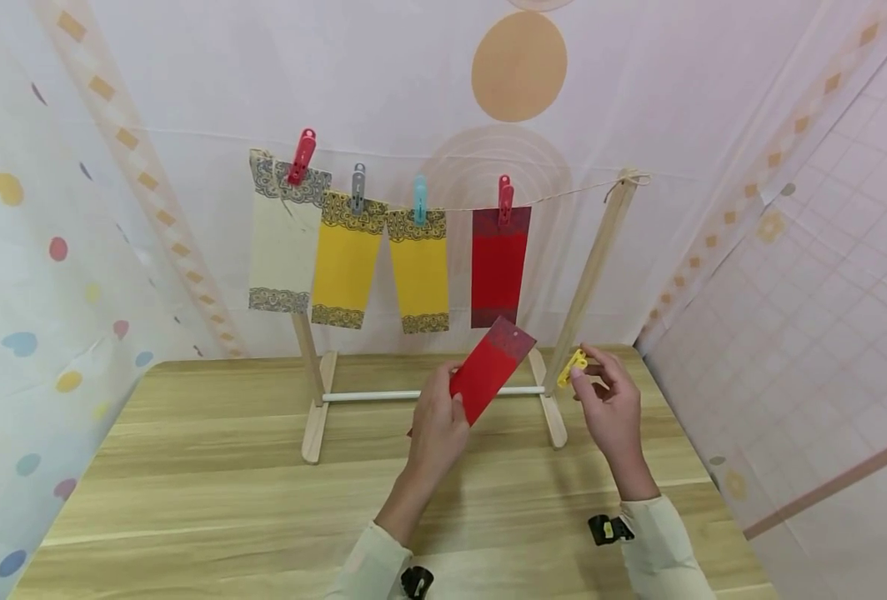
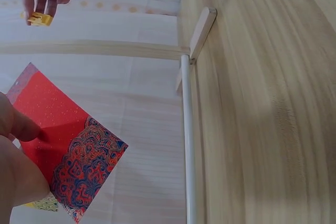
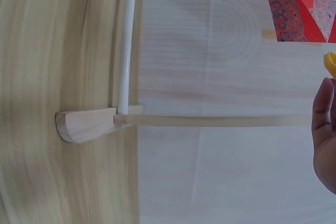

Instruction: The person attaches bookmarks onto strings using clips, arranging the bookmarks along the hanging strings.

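Observation:
My left hand (image 1: 439, 421) holds a red card (image 1: 493, 367) with a dark patterned band, tilted in front of the rack; the left wrist view shows the thumb lying across the card (image 2: 58, 129). My right hand (image 1: 612, 408) pinches a yellow clothespin (image 1: 572, 367) between thumb and fingertips, beside the right post. Behind, a string (image 1: 563, 197) carries a cream card (image 1: 282, 242), a yellow card (image 1: 348, 262), a second yellow card (image 1: 419, 275) and a red hanging card (image 1: 499, 267). A clothespin grips each one, such as the red clothespin (image 1: 505, 200) over the red hanging card.
The wooden right post (image 1: 593, 283) stands on a foot (image 1: 552, 417), joined by a white bar (image 1: 372, 396) to the left foot (image 1: 316, 433). The wooden table (image 1: 226, 508) reaches back to a patterned cloth (image 1: 383, 83) behind the rack.

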